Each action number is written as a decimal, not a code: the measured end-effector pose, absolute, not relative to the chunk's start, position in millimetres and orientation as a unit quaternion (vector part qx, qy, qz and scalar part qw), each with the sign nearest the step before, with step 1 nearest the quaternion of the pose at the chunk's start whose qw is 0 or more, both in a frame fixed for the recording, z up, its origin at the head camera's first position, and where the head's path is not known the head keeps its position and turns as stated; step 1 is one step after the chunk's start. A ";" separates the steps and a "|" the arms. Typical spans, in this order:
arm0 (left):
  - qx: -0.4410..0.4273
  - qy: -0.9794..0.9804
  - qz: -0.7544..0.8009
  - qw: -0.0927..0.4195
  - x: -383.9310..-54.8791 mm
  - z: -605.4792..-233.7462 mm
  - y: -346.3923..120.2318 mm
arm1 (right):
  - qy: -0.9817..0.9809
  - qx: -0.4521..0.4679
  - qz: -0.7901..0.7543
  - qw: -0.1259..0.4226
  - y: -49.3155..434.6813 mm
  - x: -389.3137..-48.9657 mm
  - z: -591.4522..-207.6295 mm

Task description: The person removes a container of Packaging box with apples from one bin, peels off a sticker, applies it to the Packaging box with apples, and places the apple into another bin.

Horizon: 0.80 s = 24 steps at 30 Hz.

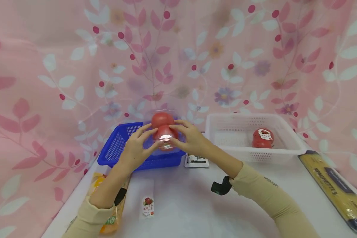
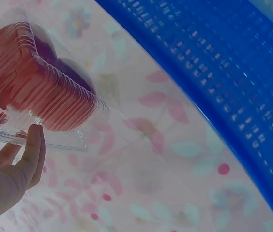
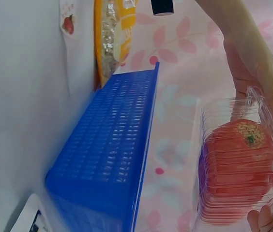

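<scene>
Both hands hold a clear plastic clamshell box up over the blue basket. Inside show red round fruits that look like apples; a stem end faces the right wrist camera. My left hand grips the box's left side, fingertips on its top and thumb toward the near side. On the other side my right hand holds it the same way. Below the box stands the blue basket, its floor partly hidden by the hands and box.
A white basket at the right holds a red fruit pack with a sticker. Spaghetti lies at the right edge. A yellow-orange bag is under the left forearm, beside a fruit-picture label. A small white packet sits between the baskets.
</scene>
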<state>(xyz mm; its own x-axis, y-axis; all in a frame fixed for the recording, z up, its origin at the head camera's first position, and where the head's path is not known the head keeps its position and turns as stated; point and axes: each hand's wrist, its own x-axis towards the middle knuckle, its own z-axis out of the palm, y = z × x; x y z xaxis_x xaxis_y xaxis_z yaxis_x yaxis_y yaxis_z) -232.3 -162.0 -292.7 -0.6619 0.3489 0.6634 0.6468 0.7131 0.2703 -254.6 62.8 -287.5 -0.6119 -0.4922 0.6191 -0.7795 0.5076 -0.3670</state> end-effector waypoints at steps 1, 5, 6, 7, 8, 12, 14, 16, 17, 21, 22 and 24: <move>-0.292 -0.874 -0.248 0.300 -230.6 -293.1 -158.6 | -0.838 0.379 0.318 0.228 67.5 -251.4 -287.0; -0.321 -0.863 -0.237 0.308 -224.4 -297.2 -145.8 | -0.831 0.390 0.309 0.248 85.5 -241.2 -290.0; -0.326 -0.862 -0.235 0.310 -222.5 -298.6 -142.9 | -0.828 0.393 0.308 0.253 89.7 -238.9 -291.5; -0.332 -0.859 -0.235 0.311 -220.5 -300.1 -140.0 | -0.826 0.397 0.307 0.258 93.8 -236.4 -292.9; -0.337 -0.857 -0.233 0.312 -218.6 -301.6 -137.1 | -0.822 0.399 0.308 0.263 97.9 -233.7 -294.2; -0.358 -0.849 -0.225 0.317 -209.9 -306.9 -125.8 | -0.815 0.404 0.318 0.268 113.5 -221.0 -298.6; -0.371 -0.844 -0.220 0.320 -205.4 -309.2 -119.7 | -0.816 0.402 0.322 0.262 121.4 -213.6 -301.1; -0.387 -0.837 -0.215 0.322 -201.3 -312.6 -114.1 | -0.819 0.399 0.324 0.254 129.4 -206.2 -304.4; -0.395 -0.833 -0.213 0.323 -199.0 -314.5 -111.4 | -0.822 0.397 0.322 0.250 133.3 -202.2 -306.2; -0.428 -0.821 -0.202 0.320 -189.9 -325.8 -102.8 | -0.842 0.376 0.310 0.232 147.9 -185.3 -315.8; -0.434 -0.819 -0.199 0.318 -187.2 -329.1 -101.0 | -0.847 0.370 0.307 0.226 150.9 -180.9 -318.5; -0.444 -0.817 -0.194 0.314 -181.8 -335.7 -98.0 | -0.856 0.358 0.304 0.216 155.7 -172.4 -324.3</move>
<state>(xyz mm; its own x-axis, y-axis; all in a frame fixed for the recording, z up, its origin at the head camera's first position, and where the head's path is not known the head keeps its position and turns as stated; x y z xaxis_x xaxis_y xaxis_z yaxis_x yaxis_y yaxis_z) -181.8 -98.0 -335.7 -0.4090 0.6028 0.6851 0.8466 0.5308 0.0384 -172.4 155.7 -324.3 -0.6495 -0.4814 0.5885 -0.7449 0.5578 -0.3659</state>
